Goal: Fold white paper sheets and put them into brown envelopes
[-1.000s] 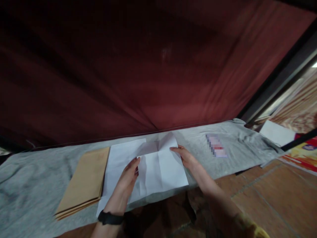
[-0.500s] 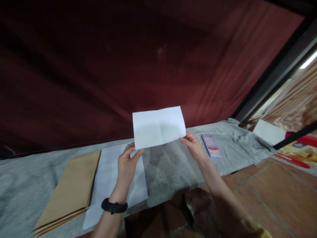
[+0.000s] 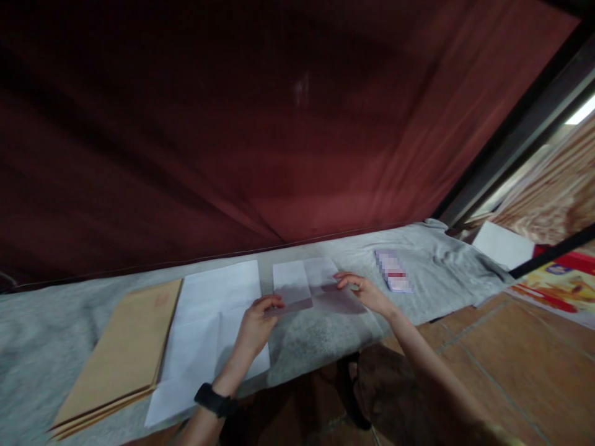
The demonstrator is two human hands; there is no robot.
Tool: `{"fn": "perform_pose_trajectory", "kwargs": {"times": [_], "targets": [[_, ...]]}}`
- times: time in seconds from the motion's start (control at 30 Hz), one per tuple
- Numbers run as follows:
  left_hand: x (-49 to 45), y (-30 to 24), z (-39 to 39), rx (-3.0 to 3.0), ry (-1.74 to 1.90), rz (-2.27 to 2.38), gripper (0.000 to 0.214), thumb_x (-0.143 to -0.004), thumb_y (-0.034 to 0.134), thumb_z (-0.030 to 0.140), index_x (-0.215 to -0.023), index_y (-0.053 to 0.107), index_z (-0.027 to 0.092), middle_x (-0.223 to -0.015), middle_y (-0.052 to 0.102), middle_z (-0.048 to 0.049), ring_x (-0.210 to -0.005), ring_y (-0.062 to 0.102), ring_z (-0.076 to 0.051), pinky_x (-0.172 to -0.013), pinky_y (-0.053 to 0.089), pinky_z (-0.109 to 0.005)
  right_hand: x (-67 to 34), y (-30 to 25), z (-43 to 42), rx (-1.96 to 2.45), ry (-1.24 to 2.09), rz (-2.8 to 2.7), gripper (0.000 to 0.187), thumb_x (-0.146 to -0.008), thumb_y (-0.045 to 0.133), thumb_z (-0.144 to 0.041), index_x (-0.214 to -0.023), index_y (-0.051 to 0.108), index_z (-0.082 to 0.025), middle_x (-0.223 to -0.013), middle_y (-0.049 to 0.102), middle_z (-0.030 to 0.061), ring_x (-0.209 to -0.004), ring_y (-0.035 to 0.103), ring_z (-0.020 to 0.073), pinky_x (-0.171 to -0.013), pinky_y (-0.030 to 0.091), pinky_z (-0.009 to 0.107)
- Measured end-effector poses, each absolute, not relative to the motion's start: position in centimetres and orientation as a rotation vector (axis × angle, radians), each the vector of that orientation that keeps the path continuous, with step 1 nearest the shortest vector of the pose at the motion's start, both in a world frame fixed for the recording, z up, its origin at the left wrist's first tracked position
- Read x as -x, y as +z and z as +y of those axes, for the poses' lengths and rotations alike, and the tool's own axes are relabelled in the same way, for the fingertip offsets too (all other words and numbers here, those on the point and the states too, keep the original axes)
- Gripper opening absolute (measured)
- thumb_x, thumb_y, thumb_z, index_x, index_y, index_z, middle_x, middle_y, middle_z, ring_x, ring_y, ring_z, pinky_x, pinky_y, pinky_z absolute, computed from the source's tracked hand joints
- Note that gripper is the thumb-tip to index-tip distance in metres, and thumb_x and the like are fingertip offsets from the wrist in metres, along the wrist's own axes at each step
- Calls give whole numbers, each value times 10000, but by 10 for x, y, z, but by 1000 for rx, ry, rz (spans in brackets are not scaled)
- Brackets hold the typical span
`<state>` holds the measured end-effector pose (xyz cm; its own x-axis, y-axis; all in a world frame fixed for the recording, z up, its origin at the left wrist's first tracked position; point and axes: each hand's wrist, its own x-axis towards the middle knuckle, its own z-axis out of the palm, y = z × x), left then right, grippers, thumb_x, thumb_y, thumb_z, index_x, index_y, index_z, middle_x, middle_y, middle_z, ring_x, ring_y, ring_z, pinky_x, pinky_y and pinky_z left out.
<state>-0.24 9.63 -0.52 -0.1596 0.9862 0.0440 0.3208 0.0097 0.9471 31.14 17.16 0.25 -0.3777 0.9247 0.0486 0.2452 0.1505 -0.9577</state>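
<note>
A small white sheet of paper (image 3: 297, 277) with a crease down it rests low over the grey cloth in front of me. My left hand (image 3: 255, 322), a black band on its wrist, has its fingers curled at the sheet's near left corner. At the right edge is my right hand (image 3: 365, 291), its fingers stretched out over the paper and slightly apart. Beside my left forearm lies a larger white sheet (image 3: 199, 331) with fold lines, partly covered by the arm. Whether the right fingertips touch the paper is hard to see.
Brown envelopes (image 3: 123, 347) are stacked at the left. A blurred purple packet (image 3: 394, 271) lies on the grey cloth (image 3: 316, 341) to the right. Behind hangs a dark red curtain (image 3: 279, 155). A colourful printed box (image 3: 558, 288) and a white box (image 3: 504, 244) stand at far right.
Both hands have come down with the small sheet, from raised in front of the curtain to low over the cloth. My right fingers have loosened from its edge.
</note>
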Motion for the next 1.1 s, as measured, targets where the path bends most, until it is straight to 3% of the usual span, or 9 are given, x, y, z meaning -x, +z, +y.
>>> {"fn": "perform_pose_trajectory", "kwargs": {"times": [0.27,0.47,0.6,0.7,0.8,0.9,1.0,1.1], "targets": [[0,2,60,-1614,925,1434,352,-634,572,74,-835,782,273,-933,773,-41,-924,700,-240,-859,520,-334,-327,3,156,1107,1248,-1989,154,-823,703,-359,-911,788,-265,-1216,706,70,-1172,632,268,-1050,465,417],[-7,2,67,-1378,935,1477,262,-682,720,213,-933,781,255,-968,790,-46,-903,716,-259,-820,544,-333,-337,-6,157,1146,1299,-1986,220,-820,706,-385,-963,780,-235,-1051,733,61,-995,664,244,-919,509,356],[-8,-10,81,-1245,1020,1553,274,-701,778,362,-942,765,234,-952,793,-53,-894,710,-279,-809,544,-345,-336,-22,166,1285,1212,-1927,228,-867,651,-408,-880,764,-210,-878,735,42,-818,651,222,-788,501,343],[-8,-17,90,-1167,1124,1478,316,-713,773,344,-1001,731,220,-1013,786,-66,-952,710,-272,-843,522,-329,-329,-31,173,1372,1112,-1950,249,-891,595,-401,-767,710,-218,-725,670,-5,-685,600,182,-672,459,299],[-11,-16,96,-1168,1102,1609,340,-724,761,288,-1056,708,242,-834,760,-21,-816,698,-240,-737,472,-283,-321,-35,178,1473,942,-1943,203,-881,587,-354,-744,670,-228,-668,620,-30,-643,573,163,-641,431,274],[-18,-9,99,-1242,1036,1827,509,-749,722,221,-1251,650,262,-671,679,38,-681,646,-208,-659,382,-260,-314,-39,181,1583,781,-1943,126,-875,603,-315,-886,698,-233,-725,660,-24,-675,606,167,-693,451,278],[-23,-6,99,-1301,980,1928,744,-765,702,216,-1475,480,237,-641,642,57,-632,617,-200,-639,344,-265,-307,-41,181,1709,666,-1983,230,-889,609,-281,-1100,694,-242,-863,734,14,-779,671,192,-793,469,304],[-23,-7,100,-1353,951,1956,842,-770,696,232,-1549,377,217,-661,634,55,-633,605,-196,-650,356,-268,-301,-39,181,1817,578,-2072,309,-916,597,-272,-1217,662,-245,-975,765,53,-907,708,229,-883,455,344]]}}
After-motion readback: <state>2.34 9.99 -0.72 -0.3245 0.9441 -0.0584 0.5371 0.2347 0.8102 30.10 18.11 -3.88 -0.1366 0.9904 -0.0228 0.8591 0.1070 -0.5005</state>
